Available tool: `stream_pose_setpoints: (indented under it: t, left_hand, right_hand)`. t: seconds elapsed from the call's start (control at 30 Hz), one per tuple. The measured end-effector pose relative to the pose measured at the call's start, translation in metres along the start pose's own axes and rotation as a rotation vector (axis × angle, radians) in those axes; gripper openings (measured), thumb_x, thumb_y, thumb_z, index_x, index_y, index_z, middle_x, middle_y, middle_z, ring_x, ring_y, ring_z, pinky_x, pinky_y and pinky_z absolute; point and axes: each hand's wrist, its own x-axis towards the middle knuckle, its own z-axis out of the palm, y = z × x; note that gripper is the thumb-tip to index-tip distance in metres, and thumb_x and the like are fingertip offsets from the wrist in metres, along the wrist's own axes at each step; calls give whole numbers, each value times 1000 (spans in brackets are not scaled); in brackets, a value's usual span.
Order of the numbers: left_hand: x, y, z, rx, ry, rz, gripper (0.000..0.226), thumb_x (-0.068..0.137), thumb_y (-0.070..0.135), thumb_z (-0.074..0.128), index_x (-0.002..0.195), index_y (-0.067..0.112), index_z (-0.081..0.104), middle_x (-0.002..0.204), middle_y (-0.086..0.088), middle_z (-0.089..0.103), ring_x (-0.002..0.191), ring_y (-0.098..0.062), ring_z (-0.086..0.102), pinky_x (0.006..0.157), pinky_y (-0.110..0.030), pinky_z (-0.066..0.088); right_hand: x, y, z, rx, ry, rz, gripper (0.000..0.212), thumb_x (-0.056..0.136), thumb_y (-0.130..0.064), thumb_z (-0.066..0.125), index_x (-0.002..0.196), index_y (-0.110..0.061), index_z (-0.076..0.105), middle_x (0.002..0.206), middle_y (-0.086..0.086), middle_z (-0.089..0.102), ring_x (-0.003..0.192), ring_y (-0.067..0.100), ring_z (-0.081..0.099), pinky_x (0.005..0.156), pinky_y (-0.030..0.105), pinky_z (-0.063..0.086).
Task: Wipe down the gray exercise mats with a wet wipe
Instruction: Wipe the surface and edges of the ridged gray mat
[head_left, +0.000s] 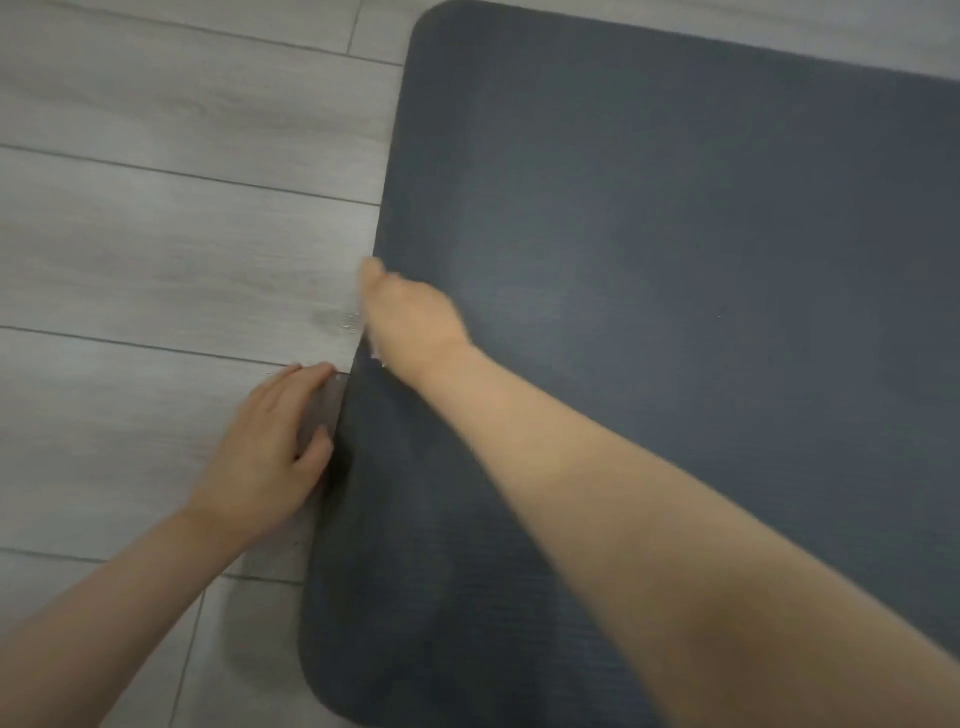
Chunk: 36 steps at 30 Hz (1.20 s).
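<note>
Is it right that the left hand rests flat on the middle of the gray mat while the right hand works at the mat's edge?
Not quite. In the head view the left hand rests flat on the wooden floor beside the gray mat, fingertips near its edge, not on its middle. The right hand does work at the mat's edge.

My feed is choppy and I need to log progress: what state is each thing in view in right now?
Gray mat: lying flat on the floor, rounded corners visible, left edge beside both hands.
Wet wipe: mostly hidden under the right hand, only small white bits showing.
Right hand: on the mat's left edge, blurred.
Left hand: flat on the floor, fingers straight, at the mat's edge.
Floor: light wood-look planks.
</note>
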Motion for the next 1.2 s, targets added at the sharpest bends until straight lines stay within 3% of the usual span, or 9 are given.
stream_pose_setpoints:
  t: [0.1, 0.23, 0.4, 0.53, 0.67, 0.8, 0.93, 1.07, 1.2]
  left_hand:
    - [8, 15, 6, 10, -42, 67, 61, 87, 32, 44, 143, 9, 46, 146, -8, 48, 137, -22, 39, 117, -29, 23]
    - [16, 23, 9, 44, -73, 55, 56, 87, 23, 51, 141, 9, 52, 150, -7, 45, 135, -25, 43, 115, -35, 30]
    - [7, 14, -4, 231, -276, 126, 70, 79, 33, 48, 144, 7, 48, 156, -9, 37, 136, -27, 43, 114, -24, 21]
    - [9, 36, -10, 238, -349, 63, 64, 93, 31, 52, 151, 8, 37, 162, -8, 23, 144, -27, 32, 118, -28, 18]
    - [11, 56, -7, 154, -317, -94, 60, 97, 28, 53, 152, 12, 36, 164, -1, 18, 147, -24, 26, 120, -33, 21]
    - [10, 66, 5, 49, -193, -218, 51, 96, 22, 52, 145, 10, 48, 161, -1, 28, 144, -25, 32, 119, -36, 25]
    - [7, 68, 21, 36, 30, -236, 42, 93, 14, 56, 135, 9, 60, 153, -3, 44, 136, -28, 43, 113, -40, 34]
    - [-3, 64, 34, -48, 115, -234, 44, 92, 4, 54, 135, 9, 59, 152, -2, 44, 137, -25, 43, 114, -33, 29]
    - [2, 63, 34, -202, 216, -295, 46, 92, 0, 48, 135, 13, 58, 140, -3, 56, 127, -21, 52, 109, -33, 36]
  right_hand:
    - [-42, 100, -13, -21, 83, 263, 31, 95, -19, 50, 119, -3, 40, 102, 18, 64, 92, 39, 63, 66, 39, 41]
    - [-141, 251, -46, 21, 112, 806, 22, 94, -18, 49, 107, -4, 39, 100, 29, 60, 91, 45, 57, 69, 41, 38]
    - [-207, 302, -46, 284, 196, 1232, 40, 91, -18, 58, 121, 3, 41, 120, 29, 54, 109, 42, 54, 79, 40, 40]
    - [-192, 281, -36, 360, 298, 1171, 35, 91, -24, 57, 115, -2, 45, 111, 21, 58, 96, 36, 57, 77, 40, 43]
    - [-186, 251, -43, 397, 189, 969, 30, 91, -19, 49, 121, -13, 49, 105, 9, 57, 95, 31, 56, 77, 37, 46]
    - [-187, 229, -30, 395, 218, 809, 38, 94, -20, 49, 132, -21, 53, 125, 17, 49, 108, 34, 54, 90, 33, 43]
    - [-188, 236, -14, 350, 268, 662, 37, 95, -14, 51, 132, -18, 52, 123, 14, 47, 106, 31, 52, 83, 25, 36]
    - [-218, 276, -19, 374, 505, 957, 34, 90, -26, 62, 117, -6, 54, 114, 19, 62, 103, 35, 59, 86, 38, 45]
    - [-228, 294, -20, 497, 544, 1228, 40, 86, -43, 57, 102, -6, 64, 101, 19, 67, 97, 36, 63, 82, 37, 48]
